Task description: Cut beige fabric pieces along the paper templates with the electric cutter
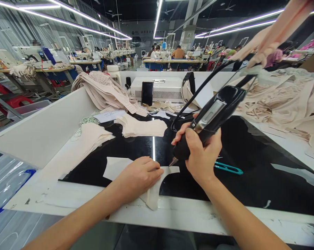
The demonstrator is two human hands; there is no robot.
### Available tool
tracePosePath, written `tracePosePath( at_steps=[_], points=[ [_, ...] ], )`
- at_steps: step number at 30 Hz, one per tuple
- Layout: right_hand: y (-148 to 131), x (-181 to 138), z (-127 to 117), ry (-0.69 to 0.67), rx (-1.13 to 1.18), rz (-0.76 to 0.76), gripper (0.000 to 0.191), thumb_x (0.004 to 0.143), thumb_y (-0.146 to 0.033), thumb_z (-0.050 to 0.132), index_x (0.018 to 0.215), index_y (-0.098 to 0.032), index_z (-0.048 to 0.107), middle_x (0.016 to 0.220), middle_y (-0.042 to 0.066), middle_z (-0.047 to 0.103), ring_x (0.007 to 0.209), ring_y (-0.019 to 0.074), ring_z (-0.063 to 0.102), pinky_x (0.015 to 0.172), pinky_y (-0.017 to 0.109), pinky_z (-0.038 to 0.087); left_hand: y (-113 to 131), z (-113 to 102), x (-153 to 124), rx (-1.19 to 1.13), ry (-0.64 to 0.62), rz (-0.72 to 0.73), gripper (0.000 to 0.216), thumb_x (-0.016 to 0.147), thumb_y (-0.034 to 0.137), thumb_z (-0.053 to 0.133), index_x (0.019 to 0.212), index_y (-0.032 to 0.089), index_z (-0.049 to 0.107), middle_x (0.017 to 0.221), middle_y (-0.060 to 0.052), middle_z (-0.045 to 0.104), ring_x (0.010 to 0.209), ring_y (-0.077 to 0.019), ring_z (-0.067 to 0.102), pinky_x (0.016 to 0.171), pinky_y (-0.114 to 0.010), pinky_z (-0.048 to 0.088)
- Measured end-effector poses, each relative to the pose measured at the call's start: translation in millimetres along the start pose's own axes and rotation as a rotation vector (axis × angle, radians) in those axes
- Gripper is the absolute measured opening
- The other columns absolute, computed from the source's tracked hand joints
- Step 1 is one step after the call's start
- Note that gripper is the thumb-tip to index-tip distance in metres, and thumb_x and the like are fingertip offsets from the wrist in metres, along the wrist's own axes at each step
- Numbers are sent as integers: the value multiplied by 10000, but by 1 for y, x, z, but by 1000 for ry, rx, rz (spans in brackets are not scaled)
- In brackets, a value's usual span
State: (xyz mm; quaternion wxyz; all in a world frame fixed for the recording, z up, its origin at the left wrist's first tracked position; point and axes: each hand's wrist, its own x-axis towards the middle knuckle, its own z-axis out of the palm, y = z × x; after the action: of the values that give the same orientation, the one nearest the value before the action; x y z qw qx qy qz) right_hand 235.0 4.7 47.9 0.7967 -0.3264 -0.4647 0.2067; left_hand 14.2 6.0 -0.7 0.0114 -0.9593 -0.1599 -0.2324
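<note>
My right hand (pixel 205 154) is closed around a black corded handheld cutter (pixel 216 107) with a metal lever plate on its side. Its thin pointed tip slants down to the edge of a cream fabric piece (pixel 153 196). On that piece rests my left hand (pixel 139 177), fingers bent and pressed together at its upper part, just left of the tip. A pale flat piece (pixel 116 167) sticks out left of this hand; whether it joins the cream fabric is hidden. Turquoise thread snips (pixel 228 168) lie right of my right hand.
Stacked cream fabric pieces (pixel 145 126) lie beyond my hands on the black work surface (pixel 240 149). Fabric heaps (pixel 104 86) stand back left and right. A white vented box (pixel 167 88) and a phone (pixel 147 93) are behind. Twisted pale strips (pixel 273 38) hang above the cutter.
</note>
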Motion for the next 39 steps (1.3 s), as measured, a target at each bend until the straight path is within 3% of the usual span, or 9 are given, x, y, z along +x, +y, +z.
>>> tracePosePath(
  at_steps=[9, 17, 26, 34, 39],
  points=[
    [-3, 4, -10, 50, -49, -22, 602, 927, -690, 1084, 1183, -318, 685, 867, -82, 791, 587, 157, 733, 548, 315, 686, -1, -1, -1, -4, -9, 4, 316, 1337, 146, 555, 1192, 191, 832, 1185, -77, 864, 1030, -217, 844, 1013, -395, 730],
    [-6, 4, -9, 23, -6, -17, 497, 976, -595, 1065, 1141, -303, 699, 834, -87, 778, 586, 141, 722, 572, 292, 684, -2, -2, -1, 2, 4, 12, 392, 1371, 187, 481, 1209, 179, 838, 1190, -77, 874, 1045, -211, 854, 1037, -382, 733],
    [-12, -9, -6, -25, 28, 24, 630, 967, -668, 1065, 1338, -336, 679, 892, -83, 798, 588, 156, 732, 571, 313, 695, -5, 0, -3, -14, 23, 25, 252, 1330, 176, 601, 1299, 168, 852, 1207, -93, 877, 1041, -235, 841, 983, -397, 738],
    [-9, -13, -3, -15, -3, 20, 445, 1003, -557, 1019, 1203, -329, 693, 916, -79, 833, 610, 145, 745, 566, 293, 698, -5, 0, -4, -16, -4, 10, 223, 1303, 156, 639, 1324, 191, 858, 1234, -94, 876, 1085, -238, 852, 1031, -401, 745],
    [-12, -7, -10, -4, -1, -18, 506, 994, -601, 1049, 1233, -326, 698, 868, -88, 800, 592, 151, 739, 568, 302, 701, -6, 1, -4, -16, 27, 23, 268, 1335, 194, 593, 1288, 177, 855, 1208, -95, 881, 1064, -236, 853, 1001, -384, 741]
  ],
)
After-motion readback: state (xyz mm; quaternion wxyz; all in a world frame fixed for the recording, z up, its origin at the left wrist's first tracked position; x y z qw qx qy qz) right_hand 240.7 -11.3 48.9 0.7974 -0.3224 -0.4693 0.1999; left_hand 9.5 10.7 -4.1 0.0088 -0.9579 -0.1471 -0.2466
